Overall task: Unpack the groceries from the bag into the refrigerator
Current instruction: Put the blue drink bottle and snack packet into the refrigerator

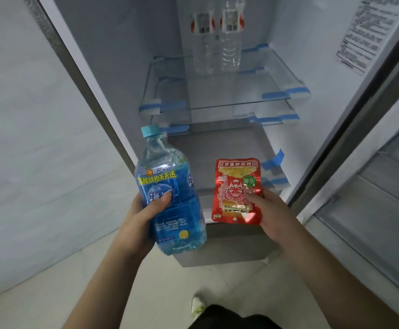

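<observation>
A blue drink bottle (170, 198) is grasped by the left hand (143, 214) in the lower centre of the frame, the thumb laid across the label and the fingers hidden behind the body. The grip is closed around the mid-section, with the teal cap (150, 130) uppermost and tilted slightly to the left. A red foil snack pouch (237, 191) is pinched by the right hand (270, 216) just to the right of the bottle, the thumb pressed on the pouch's lower right face. Both items are held in front of the open refrigerator (217, 150), not yet inside it.

In the upper centre, two clear water bottles (216, 39) are seen standing on the upper glass shelf (217, 91), whose front area is unoccupied. A second glass shelf (241, 119) lies below it. The bag is not in view.

The bottle appears full, so it is judged to be heavy and stiff; its smooth label may be slippery, and a hold around the waist is judged soundest. The pouch is judged light, soft and crinkly, with slick foil; it is best taken by an edge or flat across its face and laid down rather than stood up.
</observation>
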`<state>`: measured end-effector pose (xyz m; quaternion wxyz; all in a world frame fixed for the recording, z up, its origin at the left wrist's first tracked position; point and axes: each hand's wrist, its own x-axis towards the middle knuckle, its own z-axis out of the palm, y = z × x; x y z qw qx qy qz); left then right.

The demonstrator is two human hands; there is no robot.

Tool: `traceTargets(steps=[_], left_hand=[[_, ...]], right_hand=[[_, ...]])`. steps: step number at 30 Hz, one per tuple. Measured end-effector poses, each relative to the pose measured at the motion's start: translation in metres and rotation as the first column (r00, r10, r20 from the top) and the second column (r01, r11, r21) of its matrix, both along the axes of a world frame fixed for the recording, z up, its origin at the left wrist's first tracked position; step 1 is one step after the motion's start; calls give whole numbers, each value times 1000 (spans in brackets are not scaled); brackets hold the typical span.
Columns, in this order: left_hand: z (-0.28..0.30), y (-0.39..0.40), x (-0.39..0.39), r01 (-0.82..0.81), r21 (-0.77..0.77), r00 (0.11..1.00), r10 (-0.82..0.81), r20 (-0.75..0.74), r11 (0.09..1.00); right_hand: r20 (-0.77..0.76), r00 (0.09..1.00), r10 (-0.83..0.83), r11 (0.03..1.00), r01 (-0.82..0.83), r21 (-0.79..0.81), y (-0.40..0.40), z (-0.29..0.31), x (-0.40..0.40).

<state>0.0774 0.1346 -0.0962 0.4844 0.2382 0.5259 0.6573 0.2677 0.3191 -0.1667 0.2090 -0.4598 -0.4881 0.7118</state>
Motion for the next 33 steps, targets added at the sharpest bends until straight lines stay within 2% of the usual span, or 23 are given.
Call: traceTargets(steps=[5, 8, 14, 18, 25, 33], left_hand=[[10, 26, -30, 37, 24, 999, -36, -22, 999], [9, 38, -46, 64, 7, 998, -64, -20, 998], [-1, 59, -71, 105, 58, 984, -112, 139, 993], [-3, 70, -79, 97, 85, 979, -110, 174, 992], [6, 94, -76, 11, 49, 991, -17, 135, 999], [12, 110, -79, -41, 69, 995, 35, 90, 997]], right_hand=[[-10, 999, -45, 999, 45, 17, 16, 3, -36], [-80, 991, -109, 993, 105, -47, 26, 3, -52], [-58, 972, -228, 966, 219, -137, 43, -18, -67], [-89, 960, -267, 943, 241, -229, 63, -35, -77], [22, 991, -129, 982, 131, -133, 119, -65, -105], [12, 999, -46, 971, 48, -233, 149, -80, -137]])
